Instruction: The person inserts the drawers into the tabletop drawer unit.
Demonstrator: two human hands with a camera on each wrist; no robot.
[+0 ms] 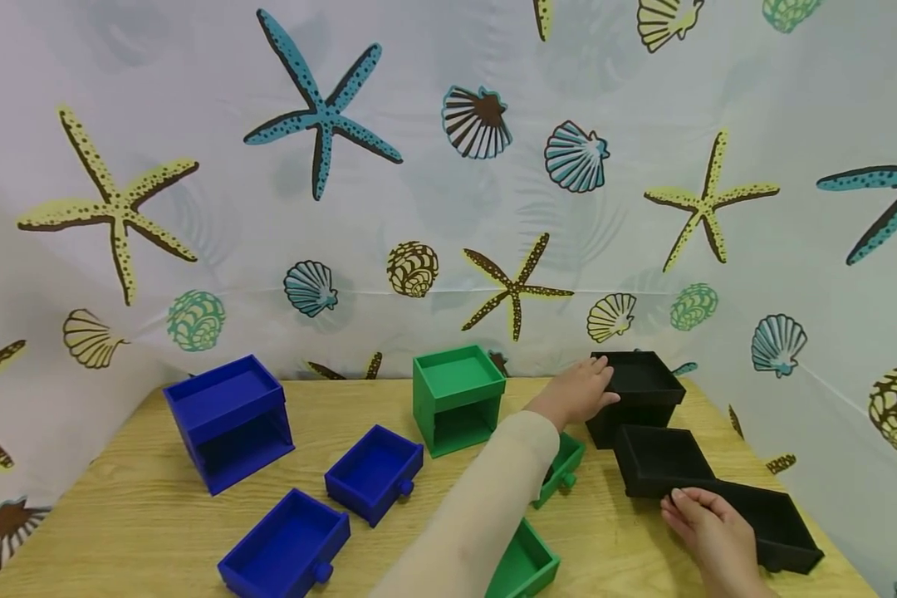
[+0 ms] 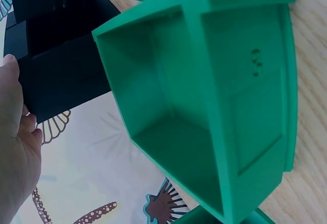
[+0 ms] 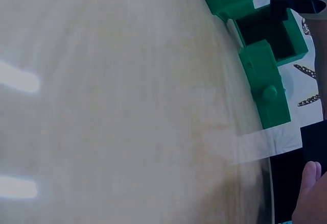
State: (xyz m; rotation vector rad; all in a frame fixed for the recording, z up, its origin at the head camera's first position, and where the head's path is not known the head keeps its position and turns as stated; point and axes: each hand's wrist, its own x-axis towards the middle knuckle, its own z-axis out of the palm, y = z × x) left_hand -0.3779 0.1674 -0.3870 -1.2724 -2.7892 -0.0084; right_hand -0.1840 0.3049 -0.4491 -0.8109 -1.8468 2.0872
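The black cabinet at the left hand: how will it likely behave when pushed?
The black cabinet is probably stiff, since its edges look straight. Its boxy shape suggests it would slide rather than roll. The left hand at its edge may steady it.

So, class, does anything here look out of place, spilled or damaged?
Nothing looks spilled or damaged. Oddly, the blue drawers, green drawers and black drawers are outside the blue cabinet, green cabinet and black cabinet. The first two gape open.

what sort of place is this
Probably an indoor tabletop workspace, perhaps staged: a light wood-grain table, a white fabric-looking backdrop printed with starfish, and a small black boxy cabinet.
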